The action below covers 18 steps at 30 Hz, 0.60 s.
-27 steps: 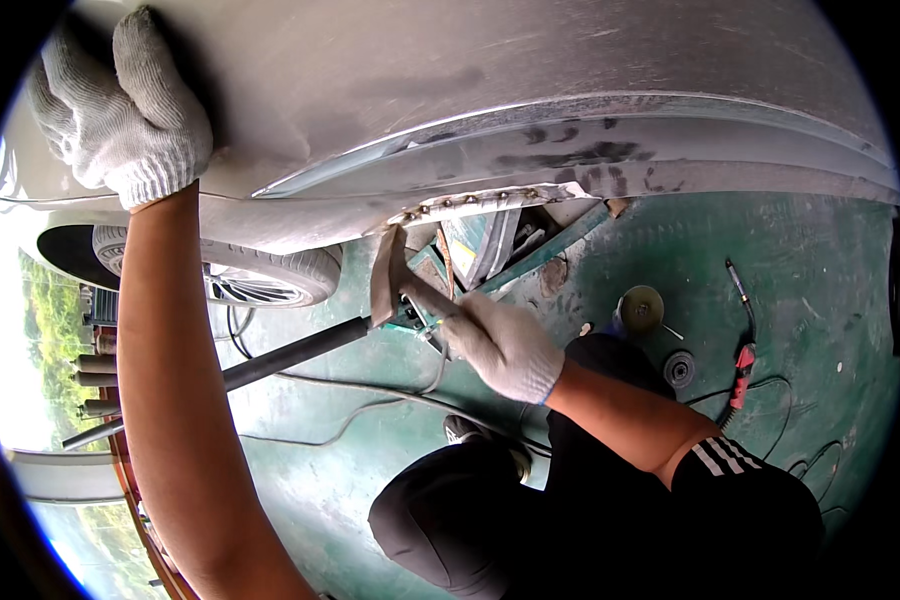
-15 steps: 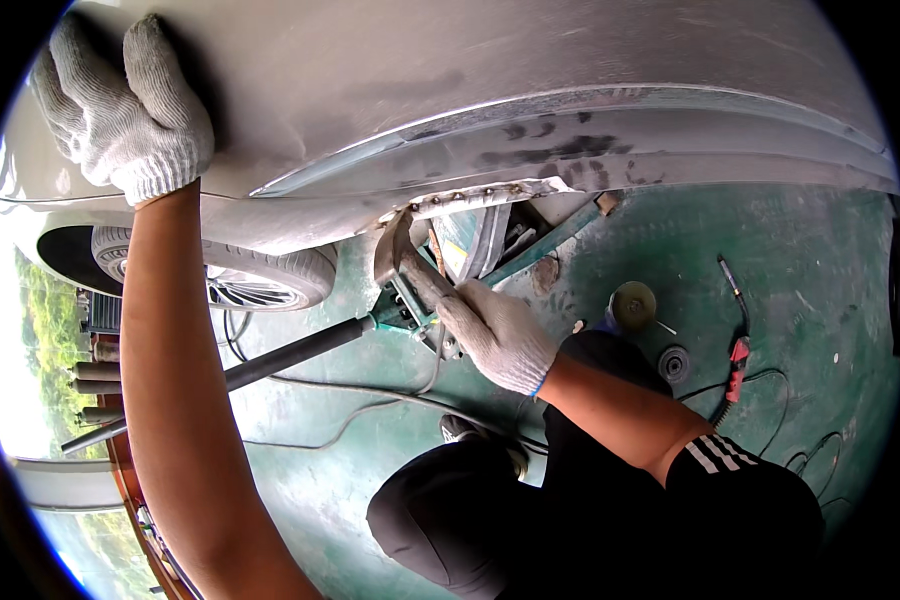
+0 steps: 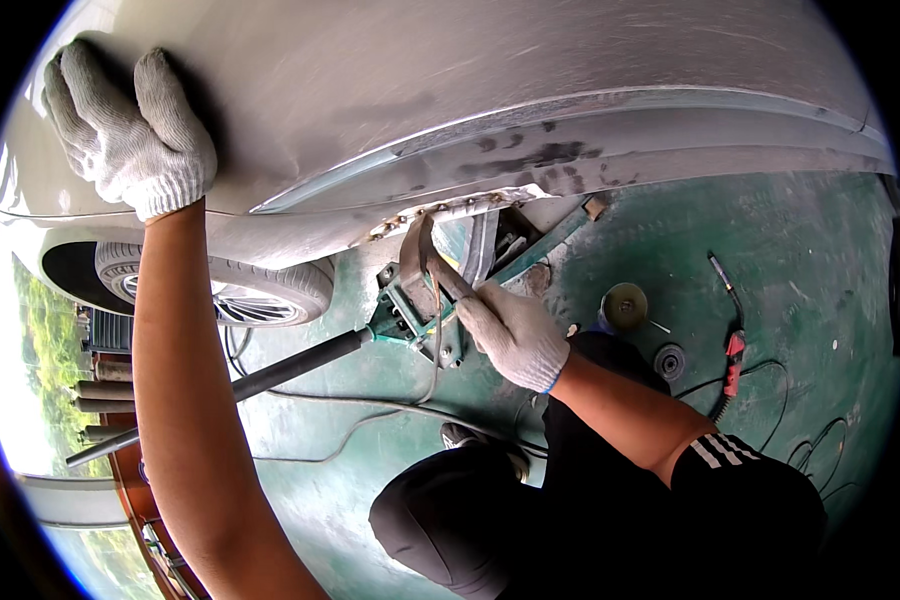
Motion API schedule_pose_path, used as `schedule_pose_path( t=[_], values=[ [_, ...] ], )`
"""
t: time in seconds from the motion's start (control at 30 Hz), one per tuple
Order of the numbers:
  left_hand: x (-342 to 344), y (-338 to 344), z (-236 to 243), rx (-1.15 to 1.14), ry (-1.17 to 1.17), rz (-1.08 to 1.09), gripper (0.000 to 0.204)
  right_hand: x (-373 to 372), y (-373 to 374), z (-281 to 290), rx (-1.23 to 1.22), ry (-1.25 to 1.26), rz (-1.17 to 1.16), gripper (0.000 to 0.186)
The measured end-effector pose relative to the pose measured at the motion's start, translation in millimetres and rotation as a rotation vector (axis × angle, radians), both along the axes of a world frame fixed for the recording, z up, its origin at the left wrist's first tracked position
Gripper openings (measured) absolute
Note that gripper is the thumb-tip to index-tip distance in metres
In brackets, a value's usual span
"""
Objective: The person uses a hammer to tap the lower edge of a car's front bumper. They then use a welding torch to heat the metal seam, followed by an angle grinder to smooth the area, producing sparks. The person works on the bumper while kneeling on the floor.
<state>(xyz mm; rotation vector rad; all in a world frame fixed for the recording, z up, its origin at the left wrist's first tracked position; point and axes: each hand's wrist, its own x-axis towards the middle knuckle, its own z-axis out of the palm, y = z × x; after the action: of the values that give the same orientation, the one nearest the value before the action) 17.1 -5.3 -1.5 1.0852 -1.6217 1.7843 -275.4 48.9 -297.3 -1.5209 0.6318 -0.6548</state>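
Note:
My left hand, in a white knit glove, lies flat with fingers apart on the grey car body panel. In my right hand, also gloved, is a hammer, gripped by its handle. The hammer's head is up at the car's lower sill edge, where bare, ragged metal with a row of small marks shows; I cannot tell whether it touches. Just below the hammer head stands a green floor jack, partly hidden by the hammer.
The jack's long black handle slants left past my left forearm. A car wheel is at the left. Cables cross the green floor. To the right lie a round container, a dark disc and a red-handled torch.
The hammer has shifted slightly to the right along the sill edge with my right hand. My left hand stays on the panel. The whole view has shifted a little.

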Motion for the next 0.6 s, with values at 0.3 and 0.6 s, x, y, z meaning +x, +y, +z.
schedule_pose_path(
  t=[0.3, 0.6],
  values=[
    [-9.7, -1.2, -3.7, -0.013, 0.019, 0.039, 0.073, -5.3, -7.9, -5.5, -0.036, 0.016, 0.015, 0.046],
    [-9.8, -2.2, -1.7, -0.007, 0.034, 0.01, 0.076, -1.5, -11.0, -10.6, 0.012, -0.059, -0.001, 0.039]
  ],
)
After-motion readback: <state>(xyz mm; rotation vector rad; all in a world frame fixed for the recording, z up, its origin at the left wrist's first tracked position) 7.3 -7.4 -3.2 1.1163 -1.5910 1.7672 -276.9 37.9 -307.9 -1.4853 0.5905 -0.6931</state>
